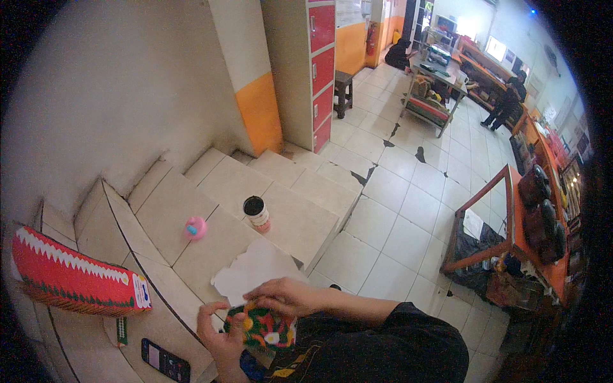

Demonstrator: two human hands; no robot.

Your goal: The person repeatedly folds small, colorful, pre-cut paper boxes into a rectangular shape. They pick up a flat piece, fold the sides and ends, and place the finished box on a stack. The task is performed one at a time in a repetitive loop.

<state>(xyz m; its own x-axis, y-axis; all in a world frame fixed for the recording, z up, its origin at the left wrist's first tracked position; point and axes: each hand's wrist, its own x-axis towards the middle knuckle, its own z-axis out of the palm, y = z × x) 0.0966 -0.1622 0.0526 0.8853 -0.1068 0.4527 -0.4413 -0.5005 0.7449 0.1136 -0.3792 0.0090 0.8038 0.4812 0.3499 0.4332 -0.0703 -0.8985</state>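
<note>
A small patterned piece (261,328) in green, red and yellow, with a white flower-like spot, is held close to my body. My left hand (222,332) grips its left side between thumb and fingers. Across its upper edge lies my right hand (282,297), fingers bent and touching it. Just beyond my hands, a white sheet with a scalloped edge (261,268) rests on the tiled step. A pink squeeze bottle with a blue part (195,229) and a cup with a dark inside (258,215) stand farther up.
To the left, a red decorated box (76,280) sits on a step, near a narrow green item (122,331) and a phone (165,360). Tiled steps drop to a cracked floor (388,210). Red lockers (323,72), a metal table (438,76), an orange-framed stand (479,215) and several people are beyond.
</note>
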